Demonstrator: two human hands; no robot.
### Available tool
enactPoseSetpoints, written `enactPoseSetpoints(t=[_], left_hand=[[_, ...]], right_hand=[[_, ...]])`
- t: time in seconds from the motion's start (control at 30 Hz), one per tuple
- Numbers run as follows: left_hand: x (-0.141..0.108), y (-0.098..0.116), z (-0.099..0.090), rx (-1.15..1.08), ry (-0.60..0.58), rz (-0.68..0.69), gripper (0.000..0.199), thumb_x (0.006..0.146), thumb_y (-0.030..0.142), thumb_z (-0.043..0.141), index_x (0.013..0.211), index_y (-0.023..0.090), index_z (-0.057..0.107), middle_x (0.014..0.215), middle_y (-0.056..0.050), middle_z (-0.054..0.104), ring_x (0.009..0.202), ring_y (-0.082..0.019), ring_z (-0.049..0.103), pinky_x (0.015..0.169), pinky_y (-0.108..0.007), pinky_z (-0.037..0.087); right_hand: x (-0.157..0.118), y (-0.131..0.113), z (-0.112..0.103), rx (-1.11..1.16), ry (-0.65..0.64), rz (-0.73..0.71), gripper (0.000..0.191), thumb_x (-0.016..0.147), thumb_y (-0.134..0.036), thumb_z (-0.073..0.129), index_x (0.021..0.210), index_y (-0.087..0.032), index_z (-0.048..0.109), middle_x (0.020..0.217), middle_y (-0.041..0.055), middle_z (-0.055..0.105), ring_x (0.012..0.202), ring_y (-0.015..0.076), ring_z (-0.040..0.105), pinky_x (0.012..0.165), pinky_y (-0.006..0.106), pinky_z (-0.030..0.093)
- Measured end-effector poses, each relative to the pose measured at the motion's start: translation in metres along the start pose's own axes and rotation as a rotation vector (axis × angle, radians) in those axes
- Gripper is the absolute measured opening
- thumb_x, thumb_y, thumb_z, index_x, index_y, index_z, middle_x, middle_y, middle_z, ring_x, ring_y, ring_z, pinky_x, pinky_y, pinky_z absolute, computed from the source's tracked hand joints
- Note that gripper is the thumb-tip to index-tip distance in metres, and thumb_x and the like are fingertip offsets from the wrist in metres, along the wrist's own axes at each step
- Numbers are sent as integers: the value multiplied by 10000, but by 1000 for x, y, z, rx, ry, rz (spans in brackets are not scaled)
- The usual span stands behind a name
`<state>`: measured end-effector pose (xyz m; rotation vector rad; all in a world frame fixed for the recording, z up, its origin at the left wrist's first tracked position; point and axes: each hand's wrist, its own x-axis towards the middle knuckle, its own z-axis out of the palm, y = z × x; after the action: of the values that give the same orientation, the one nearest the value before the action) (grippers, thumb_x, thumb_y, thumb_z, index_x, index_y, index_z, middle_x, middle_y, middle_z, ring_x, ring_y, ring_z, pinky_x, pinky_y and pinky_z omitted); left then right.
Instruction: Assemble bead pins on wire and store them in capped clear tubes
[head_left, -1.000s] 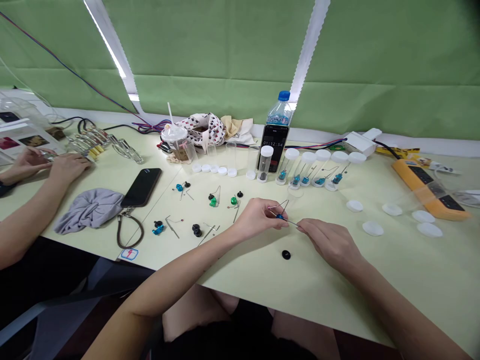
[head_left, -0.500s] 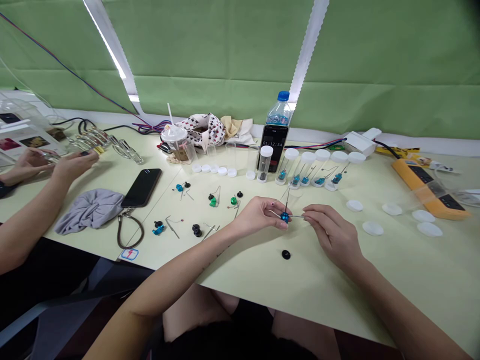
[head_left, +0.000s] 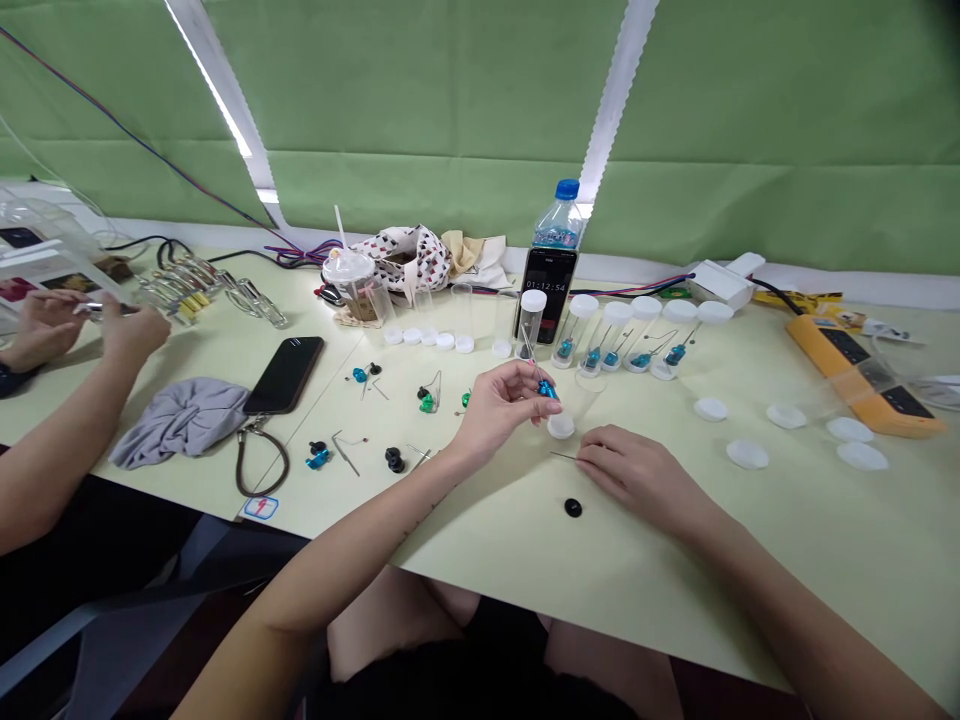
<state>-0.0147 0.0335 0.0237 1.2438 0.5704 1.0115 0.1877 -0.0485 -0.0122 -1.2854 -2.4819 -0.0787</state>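
Note:
My left hand [head_left: 501, 412] is closed around a small blue metallic part [head_left: 548, 389], with a thin metal rod sticking up from it. Just below this part lies a clear tube with a white cap [head_left: 561, 427] on its near end. Close to the tabletop, my right hand [head_left: 634, 470] pinches a thin metal rod [head_left: 564, 456] that points left. A black round disc [head_left: 573, 508] rests on the table between my forearms. Farther left are loose sets of small parts: blue ones [head_left: 318, 457], a green one [head_left: 427, 404] and black ones [head_left: 394, 460], with thin bent rods beside them.
Capped clear tubes [head_left: 676, 345] holding blue parts stand in a row at the back. A phone [head_left: 550, 290] leans on a bottle [head_left: 560, 220]. White caps [head_left: 746, 455] and an orange power strip [head_left: 855, 380] lie right. A co-worker's hands [head_left: 124, 335] are at far left.
My left hand has lifted the blue part up and to the left. My right hand has drawn the thin rod away from it and lowered toward the table.

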Motion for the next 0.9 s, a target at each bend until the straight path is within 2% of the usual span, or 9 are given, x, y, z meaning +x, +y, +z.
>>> enactPoseSetpoints(t=[0.1,0.27,0.37,0.47,0.6,0.77,0.9], left_hand=[[-2,0,2,-3,-3,4,337,570,290,777,791,129,579,724,6,592,597,-64,535,544,-199,460],[-3,-1,2,-11,-3,-23,331,618,289,759,873,126,626,786,-36,650,697,-107,596,688,-253,493],[-2,-2,-1,-60,-21,-13,346,692,324,710,967,127,637,863,-73,674,769,-136,624,776,-297,494],[-1,-3,-3,-131,-31,-9,343,734,320,680,1015,129,634,928,-89,675,858,-160,632,849,-318,481],[-1,-3,-3,-195,-25,6,320,760,296,660,1034,137,616,955,-93,672,896,-175,634,891,-341,468],[-2,-4,0,-210,-39,17,259,732,287,689,930,145,601,917,-80,675,853,-182,642,828,-352,488],[-4,-9,3,-161,-65,19,260,662,269,747,812,133,584,788,-55,676,758,-161,641,727,-295,486]], right_hand=[[1,1,2,-6,-44,5,180,916,-241,435,888,-190,606,887,61,623,810,160,584,668,284,463],[1,-3,-6,100,4,-10,180,904,-293,472,993,-191,590,937,77,623,834,172,586,709,303,460],[2,-11,-13,309,-154,-28,208,886,-333,505,1035,-203,569,868,40,622,769,142,586,667,257,455],[5,-18,-17,439,-323,40,200,861,-353,539,1009,-220,557,813,0,607,705,124,568,636,235,440],[7,-19,-15,514,-414,96,127,886,-313,484,922,-216,558,835,6,601,734,130,556,656,240,420],[7,-20,-8,617,-379,31,194,928,-286,400,859,-210,564,866,25,579,792,133,553,729,261,426],[5,-29,-7,739,-253,92,158,921,-301,420,842,-204,518,991,49,579,858,128,565,773,273,445]])
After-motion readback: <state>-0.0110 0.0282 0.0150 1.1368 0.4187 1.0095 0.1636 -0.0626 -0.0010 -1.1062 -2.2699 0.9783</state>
